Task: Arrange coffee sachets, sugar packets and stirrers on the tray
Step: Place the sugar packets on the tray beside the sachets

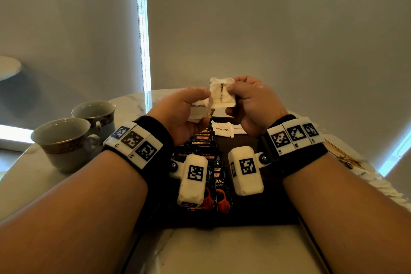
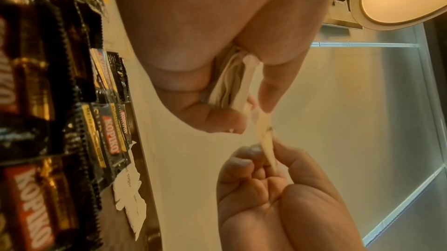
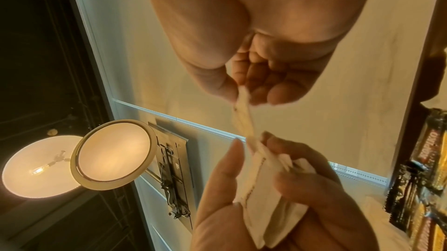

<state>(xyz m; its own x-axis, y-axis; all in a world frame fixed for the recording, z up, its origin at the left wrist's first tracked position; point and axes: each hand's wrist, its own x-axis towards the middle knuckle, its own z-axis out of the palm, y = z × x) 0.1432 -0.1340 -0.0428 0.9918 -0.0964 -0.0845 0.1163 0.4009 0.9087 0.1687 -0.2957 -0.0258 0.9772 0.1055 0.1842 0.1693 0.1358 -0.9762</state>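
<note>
Here, one white paper brown-sugar packet, centre frame, is pinched by the right hand and should be peeled gently from the stack clamped in the left hand, above the dark tray.

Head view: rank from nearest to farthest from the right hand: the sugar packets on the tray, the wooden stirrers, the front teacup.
1. White brown-sugar packets on the dark tray, just below the right hand.
2. Wooden stirrers, on the table's right edge.
3. Front gold-rimmed teacup, far left.
</note>
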